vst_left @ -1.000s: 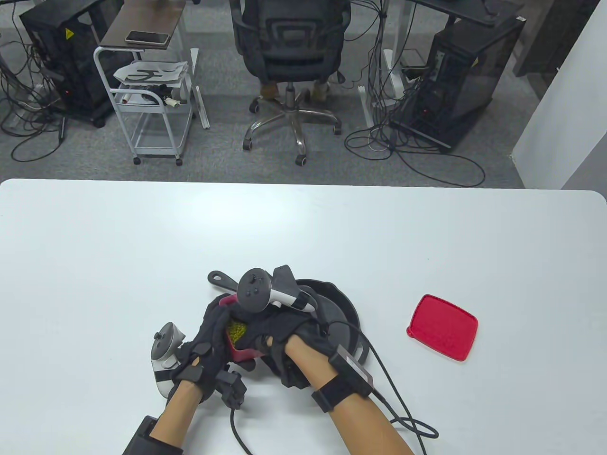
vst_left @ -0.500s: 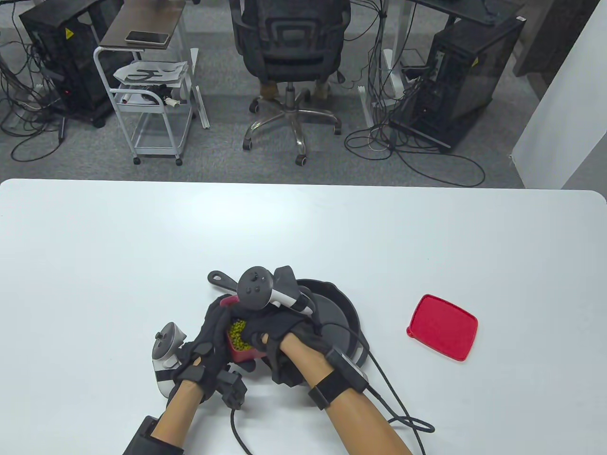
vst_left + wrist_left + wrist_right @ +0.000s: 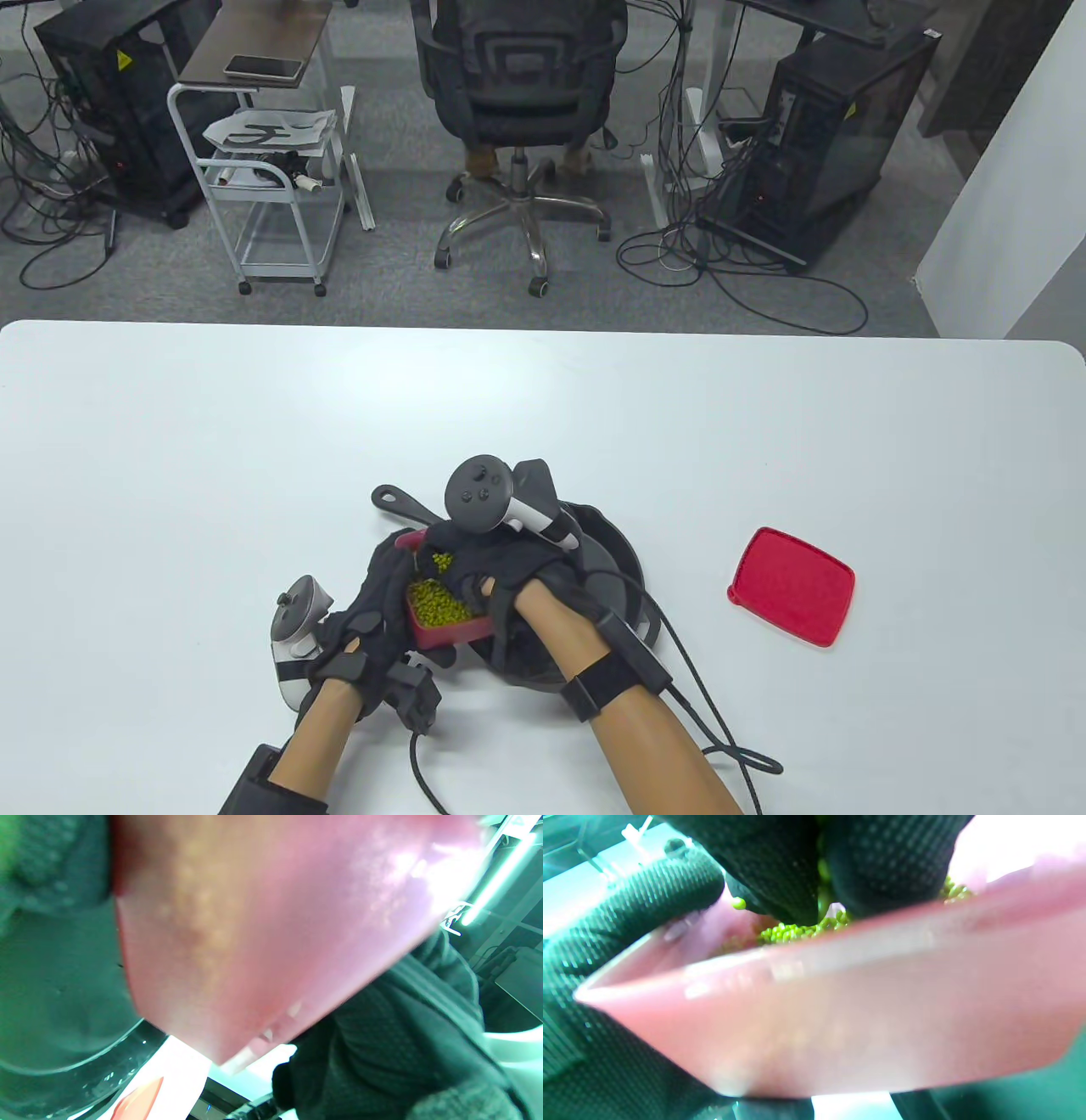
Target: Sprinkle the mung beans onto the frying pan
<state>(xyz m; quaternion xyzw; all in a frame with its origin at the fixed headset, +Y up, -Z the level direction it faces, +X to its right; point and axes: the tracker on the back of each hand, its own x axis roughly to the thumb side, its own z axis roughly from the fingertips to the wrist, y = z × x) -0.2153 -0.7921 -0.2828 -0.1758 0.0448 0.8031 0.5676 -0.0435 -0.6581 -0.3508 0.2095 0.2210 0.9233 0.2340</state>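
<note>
Mung beans [image 3: 437, 598] fill red box [image 3: 450, 632]; left hand [image 3: 377, 611] grips box, right fingers [image 3: 772, 870] pinching beans.

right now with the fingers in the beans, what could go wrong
Beans could fall outside: the red container, held by the left hand, sits over the frying pan near its rim. A loose bean already shows beside the right hand's fingers, so the mung beans may scatter.

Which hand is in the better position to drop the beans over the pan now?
The right hand. Its fingers are already in the mung beans, beside the frying pan. The left hand holds the red container, so it is probably not free.
</note>
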